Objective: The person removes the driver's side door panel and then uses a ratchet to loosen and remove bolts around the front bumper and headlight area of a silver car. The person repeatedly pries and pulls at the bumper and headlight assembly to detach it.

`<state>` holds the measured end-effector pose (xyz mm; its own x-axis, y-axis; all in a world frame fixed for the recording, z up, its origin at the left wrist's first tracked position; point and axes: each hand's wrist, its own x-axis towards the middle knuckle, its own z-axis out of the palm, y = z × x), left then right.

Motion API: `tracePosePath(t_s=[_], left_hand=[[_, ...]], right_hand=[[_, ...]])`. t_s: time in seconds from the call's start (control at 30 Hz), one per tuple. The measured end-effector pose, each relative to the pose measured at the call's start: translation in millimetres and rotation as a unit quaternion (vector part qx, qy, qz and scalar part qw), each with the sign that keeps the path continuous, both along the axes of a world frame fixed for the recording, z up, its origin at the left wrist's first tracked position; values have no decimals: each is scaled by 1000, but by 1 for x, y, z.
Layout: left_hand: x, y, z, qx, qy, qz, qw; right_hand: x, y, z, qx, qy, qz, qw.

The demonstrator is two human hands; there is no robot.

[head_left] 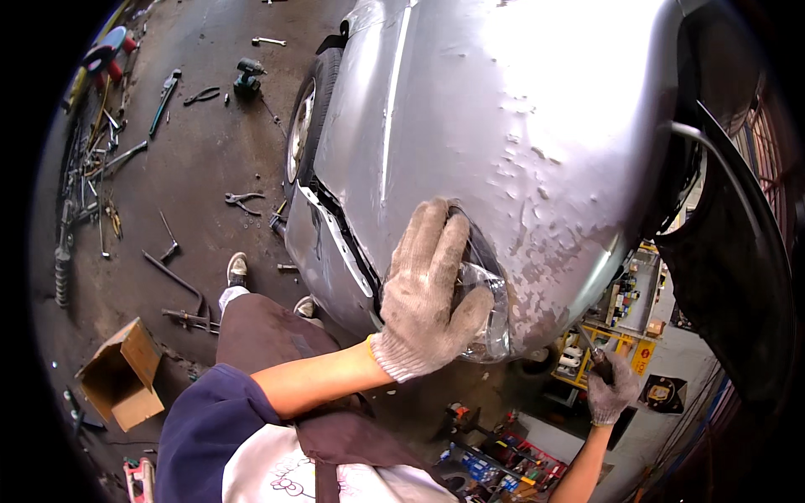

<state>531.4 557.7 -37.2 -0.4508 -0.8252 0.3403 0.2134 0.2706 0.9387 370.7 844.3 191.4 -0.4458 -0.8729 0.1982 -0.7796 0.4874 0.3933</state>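
Note:
My left hand, in a grey knitted glove, lies with fingers stretched over the headlight at the corner of a silver car. Its palm covers much of the lamp, and the clear lens shows past the thumb. On the right, my gloved right hand is closed around the dark handle of what looks like a screwdriver. The thin metal shaft points up and away, apart from the car body. Peeling, bubbled paint marks the silver hood beside the lamp.
Pliers, a cordless drill, a pipe wrench and several wrenches lie on the floor at left. A cardboard box stands near my legs. A yellow rack and a parts-filled red tray are at right. A dark panel hangs beyond.

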Motion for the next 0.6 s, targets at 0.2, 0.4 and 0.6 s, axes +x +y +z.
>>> tracePosePath(t_s=[0.2, 0.4, 0.6], left_hand=[[-3, 1, -1, -39, -7, -18, 999], [11, 14, 23, -186, -40, -84, 978], [18, -17, 30, -197, -1, -118, 973]], right_hand=[[5, -22, 3, -10, -29, 27, 999], [5, 0, 8, 17, -68, -36, 997], [1, -15, 10, -24, -23, 60, 998]])
